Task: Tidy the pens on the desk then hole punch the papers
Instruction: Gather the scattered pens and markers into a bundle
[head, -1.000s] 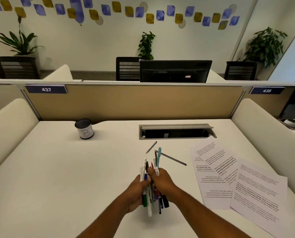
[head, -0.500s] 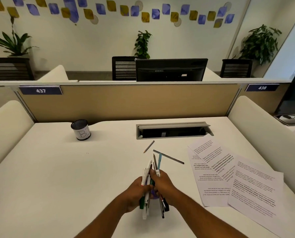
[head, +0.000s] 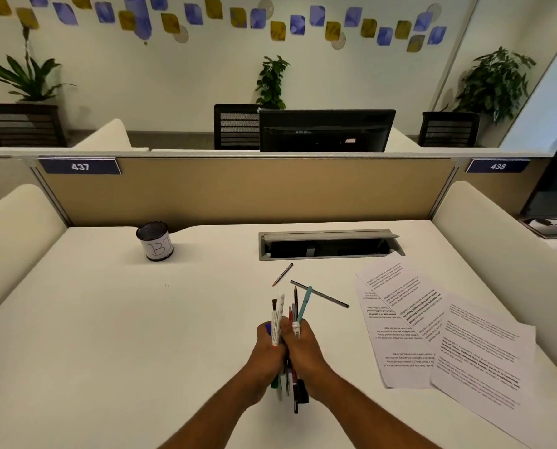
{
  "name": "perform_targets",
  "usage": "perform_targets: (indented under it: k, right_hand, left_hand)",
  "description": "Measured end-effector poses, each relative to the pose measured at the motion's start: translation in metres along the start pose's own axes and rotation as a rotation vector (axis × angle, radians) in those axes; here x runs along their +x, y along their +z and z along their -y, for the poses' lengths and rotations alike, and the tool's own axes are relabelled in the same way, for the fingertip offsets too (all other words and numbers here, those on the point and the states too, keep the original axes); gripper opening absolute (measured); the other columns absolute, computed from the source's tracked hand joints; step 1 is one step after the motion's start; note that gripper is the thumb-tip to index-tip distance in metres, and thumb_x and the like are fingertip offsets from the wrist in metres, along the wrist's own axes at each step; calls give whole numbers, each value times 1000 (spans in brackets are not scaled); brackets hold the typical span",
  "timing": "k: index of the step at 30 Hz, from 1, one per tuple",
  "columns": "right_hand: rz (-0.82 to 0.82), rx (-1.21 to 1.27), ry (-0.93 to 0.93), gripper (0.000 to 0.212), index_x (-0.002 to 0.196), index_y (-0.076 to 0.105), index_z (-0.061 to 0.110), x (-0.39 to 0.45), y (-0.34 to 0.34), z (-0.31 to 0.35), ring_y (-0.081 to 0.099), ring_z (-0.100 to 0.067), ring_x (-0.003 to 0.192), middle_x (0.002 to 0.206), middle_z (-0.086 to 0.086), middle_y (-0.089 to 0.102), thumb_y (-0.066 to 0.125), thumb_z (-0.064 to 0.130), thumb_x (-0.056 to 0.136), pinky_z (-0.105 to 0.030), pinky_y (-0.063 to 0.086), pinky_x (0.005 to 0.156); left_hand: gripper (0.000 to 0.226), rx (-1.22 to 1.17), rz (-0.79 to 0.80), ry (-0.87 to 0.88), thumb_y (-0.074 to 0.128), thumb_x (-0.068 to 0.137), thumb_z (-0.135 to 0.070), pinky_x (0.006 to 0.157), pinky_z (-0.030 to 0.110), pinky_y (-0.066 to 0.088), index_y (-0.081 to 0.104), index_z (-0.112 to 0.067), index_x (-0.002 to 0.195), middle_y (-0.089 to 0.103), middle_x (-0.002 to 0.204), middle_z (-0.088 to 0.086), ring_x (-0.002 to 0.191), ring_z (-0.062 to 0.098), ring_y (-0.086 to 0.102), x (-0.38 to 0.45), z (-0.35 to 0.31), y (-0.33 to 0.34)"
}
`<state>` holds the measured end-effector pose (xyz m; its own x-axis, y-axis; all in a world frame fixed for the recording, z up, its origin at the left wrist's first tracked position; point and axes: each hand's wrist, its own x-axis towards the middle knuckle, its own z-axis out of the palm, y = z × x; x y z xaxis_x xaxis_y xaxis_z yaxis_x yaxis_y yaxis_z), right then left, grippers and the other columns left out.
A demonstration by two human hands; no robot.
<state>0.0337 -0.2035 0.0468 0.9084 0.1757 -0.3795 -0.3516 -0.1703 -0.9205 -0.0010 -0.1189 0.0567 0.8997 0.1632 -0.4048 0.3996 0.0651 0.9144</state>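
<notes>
Both of my hands are clasped around a bundle of pens (head: 295,311) held upright over the white desk (head: 108,335). My left hand (head: 268,350) and my right hand (head: 303,346) press together, with white markers, a teal pen and dark pens sticking out above and below. Two pencils lie loose on the desk beyond my hands: a short pencil (head: 282,274) and a long dark pencil (head: 319,293). A black mesh pen cup (head: 155,241) with a white label stands at the far left. Printed papers (head: 432,325) lie spread at the right. No hole punch is in view.
A grey cable tray (head: 330,244) sits open in the desk's far middle. A tan partition (head: 238,189) closes the back, with cream side dividers (head: 14,222) left and right. A black monitor (head: 327,131) stands behind the partition.
The bundle of pens has been shifted in my hands: the white markers stick out less above my left hand. My hands stay in nearly the same place on the desk.
</notes>
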Motion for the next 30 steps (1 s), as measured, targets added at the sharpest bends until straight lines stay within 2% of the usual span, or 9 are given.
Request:
perform_targets:
  k: [2, 3, 8, 11, 14, 18, 23, 27, 30]
  right_hand:
    - [-17, -1, -12, 60, 126, 51, 33, -5, 4, 0, 68, -8, 100, 112, 8, 69, 42, 73, 81, -18, 56, 74]
    - [-25, -2, -17, 62, 127, 49, 33, -6, 5, -1, 67, -8, 102, 113, 8, 68, 44, 74, 80, -18, 55, 74]
    - [-18, 72, 3, 73, 127, 52, 29, -4, 5, -5, 67, -16, 110, 120, -3, 64, 65, 74, 72, -42, 58, 98]
    - [34, 187, 63, 61, 122, 53, 30, -2, 0, -5, 70, -19, 108, 119, -6, 68, 79, 58, 76, -43, 58, 96]
    - [40, 252, 133, 50, 118, 56, 22, 2, -2, -6, 73, -22, 103, 110, -8, 74, 80, 43, 80, -46, 59, 93]
    - [-68, 276, 131, 29, 112, 63, 18, 4, -4, -8, 75, -25, 97, 101, -10, 77, 73, 32, 89, -46, 61, 90]
    - [-96, 185, 102, 26, 115, 62, 19, 7, -14, -14, 74, -25, 97, 104, -9, 75, 69, 32, 94, -46, 61, 92]
    - [-140, 95, 47, 26, 119, 52, 25, 5, -20, -13, 71, -16, 96, 108, 1, 69, 65, 34, 98, -30, 61, 79]
    - [-154, 64, -17, 37, 129, 50, 20, 7, -24, -11, 69, -22, 105, 118, -4, 67, 66, 31, 98, -31, 60, 85]
  left_hand:
    - [27, 41, 15, 20, 46, 101, -46, 61, 15, 55, 45, -27, 120, 67, 108, 3, 95, 15, 69, -2, 0, 0]
    - [25, 69, 28, 37, 45, 101, -46, 63, 15, 55, 45, -28, 119, 66, 110, 3, 98, 14, 69, -1, 0, -1]
    - [15, 89, 88, 102, 40, 106, -32, 78, 22, 59, 46, -27, 119, 65, 116, 7, 106, 15, 68, 5, 3, 1]
    - [17, 118, 126, 106, 42, 105, -27, 87, 26, 58, 48, -29, 121, 66, 119, 1, 108, 7, 67, 6, 3, -2]
    - [20, 216, 161, 72, 45, 100, -28, 98, 41, 55, 46, -27, 120, 61, 124, 6, 116, 16, 62, 8, 5, -6]
    - [35, 305, 177, 41, 46, 90, -40, 89, 39, 60, 42, -38, 125, 60, 120, 3, 110, 17, 63, 1, 3, 0]
    - [76, 207, 326, -23, 48, 82, 3, 100, 44, 54, 28, -33, 146, 53, 137, 2, 123, 20, 57, -4, 3, 3]
    - [88, 65, 389, -13, 51, 70, 3, 98, 37, 55, 30, -26, 150, 55, 140, 1, 127, 20, 55, -8, -2, 4]
    - [88, 44, 363, -16, 52, 84, 7, 101, 34, 53, 14, -22, 157, 39, 154, 2, 136, 23, 45, -9, -4, 7]
